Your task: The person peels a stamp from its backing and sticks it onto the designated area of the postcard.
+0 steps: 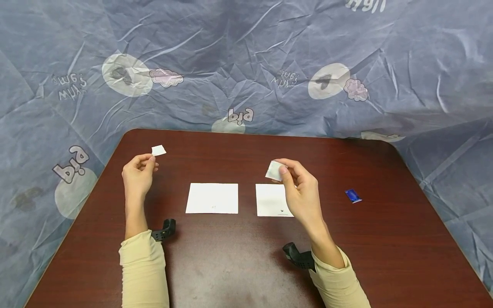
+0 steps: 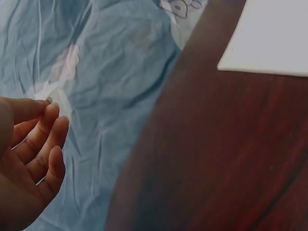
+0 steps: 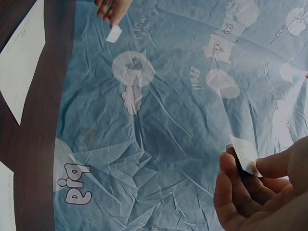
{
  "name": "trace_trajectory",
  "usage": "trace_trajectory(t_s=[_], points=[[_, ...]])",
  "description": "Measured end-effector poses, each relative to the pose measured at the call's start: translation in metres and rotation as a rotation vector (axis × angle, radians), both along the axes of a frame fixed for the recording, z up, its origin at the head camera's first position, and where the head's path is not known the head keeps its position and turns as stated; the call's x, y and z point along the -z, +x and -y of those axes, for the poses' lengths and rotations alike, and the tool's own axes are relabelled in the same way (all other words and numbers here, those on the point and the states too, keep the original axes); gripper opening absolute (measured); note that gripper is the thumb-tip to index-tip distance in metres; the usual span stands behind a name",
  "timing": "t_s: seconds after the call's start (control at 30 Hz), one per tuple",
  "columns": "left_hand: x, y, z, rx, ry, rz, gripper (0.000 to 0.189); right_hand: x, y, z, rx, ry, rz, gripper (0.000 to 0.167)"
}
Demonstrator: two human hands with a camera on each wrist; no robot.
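My left hand [image 1: 138, 175] is raised over the far left part of the table, thumb and fingertips pinching a small white square of paper [image 1: 158, 150] by its lower corner. In the left wrist view that pinch shows at the left edge. Over the right-hand white sheet [image 1: 271, 201], my right hand [image 1: 302, 190] pinches a small whitish square piece [image 3: 246, 155] between thumb and fingers. Fine teeth run along one of its edges in the right wrist view. A second white sheet [image 1: 212, 198] lies flat between the two hands, bearing a tiny mark near its lower edge.
A small blue packet [image 1: 352, 196] lies on the dark red wooden table [image 1: 231, 256], right of the right hand. Behind the table hangs a creased blue-grey cloth [image 1: 246, 64] with cartoon prints. Each wrist wears a black camera band.
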State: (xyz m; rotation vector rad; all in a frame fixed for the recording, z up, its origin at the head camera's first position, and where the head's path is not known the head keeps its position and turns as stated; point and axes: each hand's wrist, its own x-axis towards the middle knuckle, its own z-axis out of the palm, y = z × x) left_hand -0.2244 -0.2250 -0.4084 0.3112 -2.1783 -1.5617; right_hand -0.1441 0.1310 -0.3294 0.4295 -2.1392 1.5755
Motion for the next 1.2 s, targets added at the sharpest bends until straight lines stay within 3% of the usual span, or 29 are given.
trace_trajectory(t_s=[0.3, 0.7, 1.2], points=[[0.019, -0.003, 0.01, -0.016, 0.021, 0.087, 0.023, 0.0, 0.001, 0.0, 0.004, 0.001, -0.003, 0.019], [0.037, -0.002, 0.022, -0.082, 0.013, 0.305, 0.026, 0.0, 0.001, 0.0, 0.005, 0.014, -0.017, 0.019], [0.038, 0.004, 0.03, -0.012, -0.002, 0.487, 0.037, 0.0, 0.001, -0.001, 0.005, 0.011, -0.018, 0.019]])
